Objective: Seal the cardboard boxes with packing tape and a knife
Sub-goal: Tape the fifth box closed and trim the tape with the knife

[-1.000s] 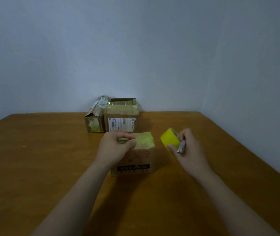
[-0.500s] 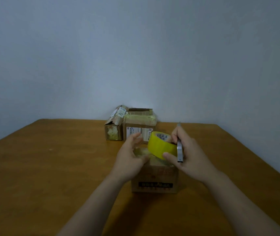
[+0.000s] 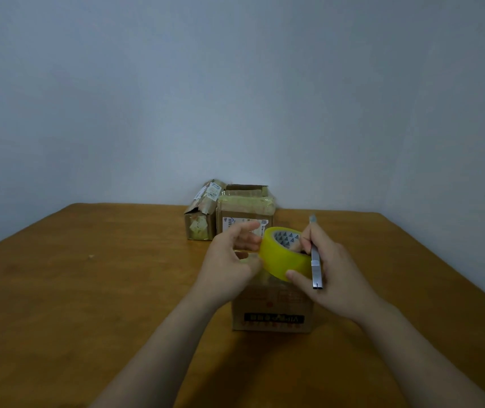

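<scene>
A small cardboard box [image 3: 273, 309] with a black label stands on the table in front of me. Just above its top, my right hand [image 3: 334, 273] grips a yellow roll of packing tape [image 3: 284, 257], thumb on the roll's near side and a finger in its core. The same hand holds a slim silver knife [image 3: 315, 262] upright against the roll. My left hand [image 3: 229, 262] is at the roll's left edge, thumb and fingers pinching it. The box top is mostly hidden behind the roll and hands.
Two more cardboard boxes stand at the table's far edge by the wall: a battered one [image 3: 201, 223] on the left and a taped one [image 3: 245, 212] beside it. The wooden table [image 3: 88, 290] stretches wide to the left and right. A wall closes the right side.
My right hand brought the tape roll and knife left, over the near box. My left hand left the box top and came up to the roll's left edge. The view shifted left.
</scene>
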